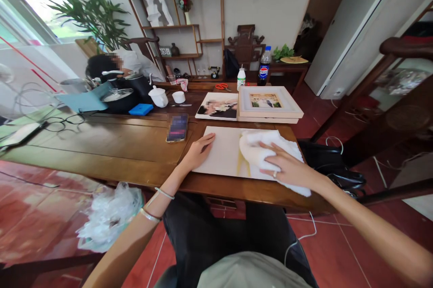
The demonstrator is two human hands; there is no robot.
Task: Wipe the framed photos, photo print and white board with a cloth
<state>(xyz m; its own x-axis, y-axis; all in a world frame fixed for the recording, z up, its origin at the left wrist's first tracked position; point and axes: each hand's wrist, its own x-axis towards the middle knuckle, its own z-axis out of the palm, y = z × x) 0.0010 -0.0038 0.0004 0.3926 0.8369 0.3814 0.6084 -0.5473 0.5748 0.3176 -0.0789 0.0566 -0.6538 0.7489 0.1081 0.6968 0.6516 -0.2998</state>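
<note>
A white rectangular board [223, 152] lies flat near the table's front edge, with a yellowish band down its middle. My left hand [199, 150] rests on the board's left edge, its fingers stretched out over the surface. My right hand [286, 166] presses a bunched white towel [257, 150] onto the right half, its fingers spread over the cloth and a ring showing on one. The towel hides much of that side and hangs past the board's right corner. Behind the board are a photo panel [218, 106] and a framed picture [267, 100] lying on another flat piece.
A phone [177, 128] lies left of the board on the wooden table [135, 143]. Farther back stand a white bottle [241, 79], a cola bottle [264, 67], orange-handled scissors [221, 86] and a white teapot [158, 97]. Another person [138, 64] is at the far left.
</note>
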